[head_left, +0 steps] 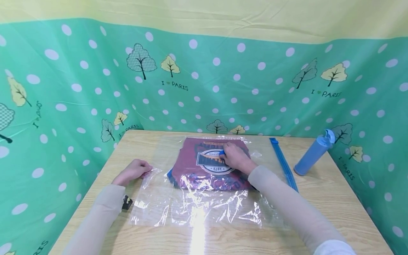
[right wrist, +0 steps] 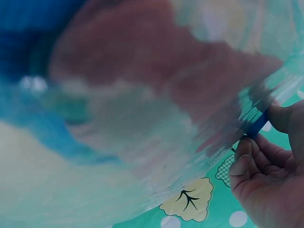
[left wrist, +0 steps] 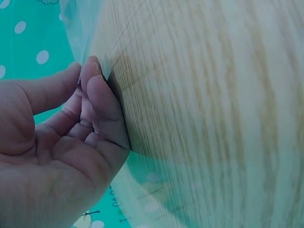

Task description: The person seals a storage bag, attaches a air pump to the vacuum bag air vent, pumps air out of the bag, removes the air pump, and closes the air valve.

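Observation:
A large clear plastic storage bag lies flat on the table, with a folded maroon garment inside that bears a round printed badge. Some blue fabric shows at the garment's left corner. My left hand pinches the bag's left edge between thumb and fingertips, palm turned up to the left wrist camera. Over the garment, my right hand pinches a small blue plastic piece at the bag's surface. The right wrist view shows this blue piece between thumb and curled fingers.
A blue zip strip runs along the bag's right side. Beyond it, a blue hand pump stands on the wooden table. Green dotted curtains with tree prints enclose the table's back and sides.

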Demonstrator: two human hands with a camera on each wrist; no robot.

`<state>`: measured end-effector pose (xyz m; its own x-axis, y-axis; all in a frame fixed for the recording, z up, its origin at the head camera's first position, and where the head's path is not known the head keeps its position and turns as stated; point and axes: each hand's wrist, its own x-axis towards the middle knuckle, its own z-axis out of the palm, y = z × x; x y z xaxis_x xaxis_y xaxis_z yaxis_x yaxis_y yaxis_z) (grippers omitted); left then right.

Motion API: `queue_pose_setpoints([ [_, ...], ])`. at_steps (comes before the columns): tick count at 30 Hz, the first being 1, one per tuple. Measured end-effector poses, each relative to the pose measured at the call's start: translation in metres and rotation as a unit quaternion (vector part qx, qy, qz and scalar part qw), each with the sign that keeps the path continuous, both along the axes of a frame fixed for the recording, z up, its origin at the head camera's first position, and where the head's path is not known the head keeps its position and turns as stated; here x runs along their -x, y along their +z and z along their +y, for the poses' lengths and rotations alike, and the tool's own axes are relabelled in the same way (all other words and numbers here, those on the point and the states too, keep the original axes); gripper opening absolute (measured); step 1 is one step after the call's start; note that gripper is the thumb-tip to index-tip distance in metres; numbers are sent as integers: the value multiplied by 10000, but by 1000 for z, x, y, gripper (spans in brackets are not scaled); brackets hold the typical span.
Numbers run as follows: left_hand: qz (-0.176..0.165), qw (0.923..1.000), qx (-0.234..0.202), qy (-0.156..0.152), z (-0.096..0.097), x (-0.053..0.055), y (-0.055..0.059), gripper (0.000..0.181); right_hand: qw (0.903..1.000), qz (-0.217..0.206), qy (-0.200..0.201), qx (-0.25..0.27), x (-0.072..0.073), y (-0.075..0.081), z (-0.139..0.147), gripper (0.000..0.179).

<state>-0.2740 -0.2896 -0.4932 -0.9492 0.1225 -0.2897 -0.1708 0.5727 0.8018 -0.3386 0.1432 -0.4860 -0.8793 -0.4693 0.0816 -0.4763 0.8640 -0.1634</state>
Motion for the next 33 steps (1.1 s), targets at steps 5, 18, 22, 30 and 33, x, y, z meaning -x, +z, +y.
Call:
queue_pose_setpoints([
  [5,-47,10000,-51,-16,1,1,0,18,9999,-22,140,56,2,1,3,36],
  [18,11,10000,72,-37,2,2,3,20,9987,151,477,17,4,1,6,34],
  [22,13,10000,70,-44,1,1,2,20,9984,162,544,-11,3,1,6,33],
  [30,-16,10000,50,22,1,0,1,18,9997,183,157,86,0,0,6,43],
  [33,6,10000,46,3,1,-1,1,18,9997,186,-2,158,-1,-2,7,41],
])
